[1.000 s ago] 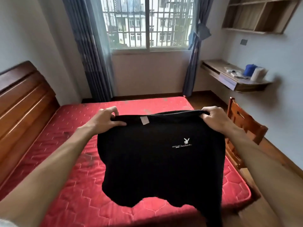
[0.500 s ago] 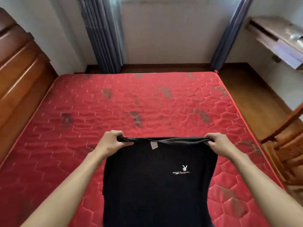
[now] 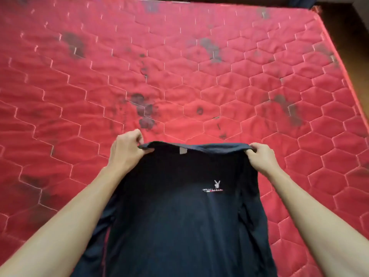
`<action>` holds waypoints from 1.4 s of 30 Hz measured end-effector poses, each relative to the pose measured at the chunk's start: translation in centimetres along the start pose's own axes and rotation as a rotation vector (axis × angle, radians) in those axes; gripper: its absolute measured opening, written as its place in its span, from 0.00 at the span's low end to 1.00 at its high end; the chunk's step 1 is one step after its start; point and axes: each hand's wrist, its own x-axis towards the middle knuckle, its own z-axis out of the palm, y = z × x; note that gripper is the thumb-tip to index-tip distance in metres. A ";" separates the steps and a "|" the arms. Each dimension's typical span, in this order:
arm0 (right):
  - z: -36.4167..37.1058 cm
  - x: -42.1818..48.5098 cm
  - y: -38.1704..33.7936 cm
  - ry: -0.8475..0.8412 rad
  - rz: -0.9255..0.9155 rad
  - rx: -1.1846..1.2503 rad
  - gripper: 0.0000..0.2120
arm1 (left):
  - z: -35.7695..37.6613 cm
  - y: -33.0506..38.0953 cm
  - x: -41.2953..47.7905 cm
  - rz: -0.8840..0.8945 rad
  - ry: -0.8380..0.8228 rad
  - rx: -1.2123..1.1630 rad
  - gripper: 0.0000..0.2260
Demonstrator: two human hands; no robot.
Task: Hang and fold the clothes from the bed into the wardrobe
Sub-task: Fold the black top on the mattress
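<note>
The left grip [image 3: 125, 151] pinches the far left corner of the black shirt [image 3: 179, 220], fingers curled round the cloth. The right grip [image 3: 261, 156] pinches the far right corner likewise. The shirt stretches between them, logo [image 3: 215, 186] up, over the near part of the stained red bed [image 3: 179, 76]. Whether it rests on the bed I cannot tell.
</note>
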 end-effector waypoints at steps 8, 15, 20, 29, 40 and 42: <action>8.1 -1.8 3.4 0.211 -0.129 -0.093 0.24 | 9.1 -4.0 -6.1 0.132 0.036 0.097 0.16; 13.5 -14.9 11.8 0.147 -0.312 -0.308 0.24 | 13.8 -7.5 -22.5 0.091 -0.099 0.141 0.11; 14.9 -25.7 17.4 0.065 -0.233 -0.330 0.20 | 15.1 -9.0 -33.1 0.074 -0.210 0.127 0.08; 17.0 -39.5 26.0 -0.101 -0.157 -0.201 0.18 | 16.4 -11.8 -48.2 0.150 -0.263 0.211 0.18; 15.3 -43.0 33.6 0.143 -0.082 -0.204 0.34 | 15.3 -17.6 -54.8 -0.034 -0.008 0.328 0.20; 14.9 -42.3 33.7 0.158 -0.088 -0.195 0.28 | 15.0 -17.6 -54.7 -0.052 -0.011 0.301 0.16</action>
